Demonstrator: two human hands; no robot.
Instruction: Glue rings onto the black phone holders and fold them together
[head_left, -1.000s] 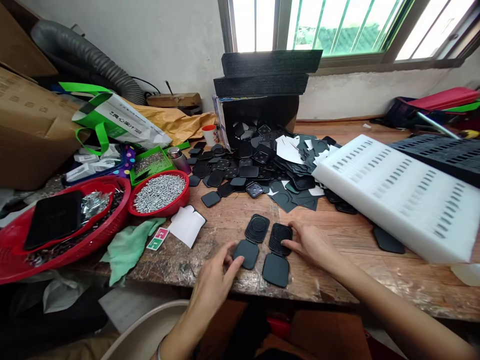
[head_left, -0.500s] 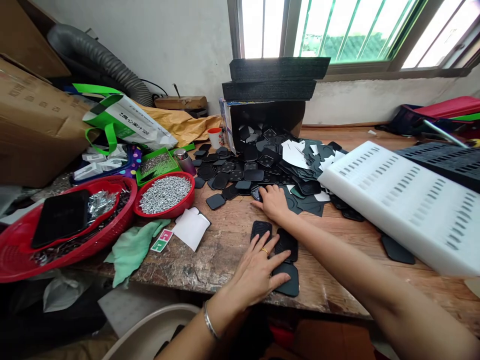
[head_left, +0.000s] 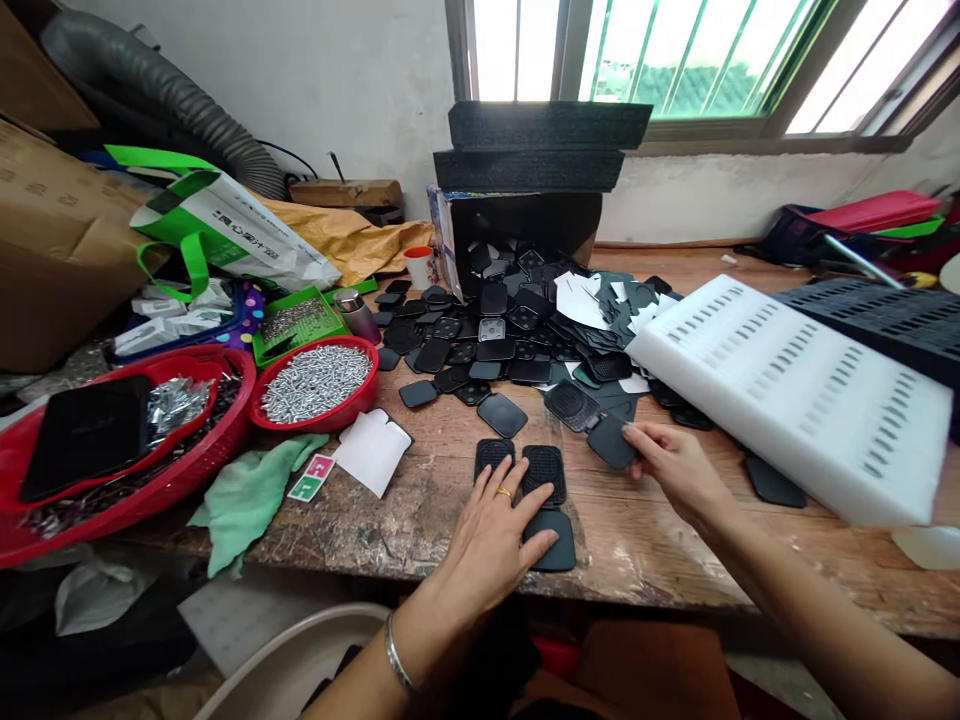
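My left hand (head_left: 491, 535) lies flat with fingers spread over black hinged plates near the table's front edge. Under its fingers are a left plate (head_left: 493, 453) and a right plate (head_left: 555, 540), whose two halves lie unfolded front to back. My right hand (head_left: 671, 462) pinches the edge of another unfolded black hinged piece (head_left: 611, 441), with its textured half (head_left: 571, 405) pointing to the back left. Just left of that piece, a smooth black plate (head_left: 502, 415) rests on the wood. Behind it spreads a pile of black plates (head_left: 495, 350).
A white foam block (head_left: 795, 400) with slots lies at the right. At the left are a red basket of metal pins (head_left: 319, 385), a larger red basket (head_left: 187, 480), a green cloth (head_left: 255, 495) and white paper (head_left: 373, 455). An open box (head_left: 525, 220) stands behind the pile.
My right hand has come back from the pile's front edge toward the right, now with an unfolded black piece in its fingers. My left hand stays on the plates. The view has shifted slightly.
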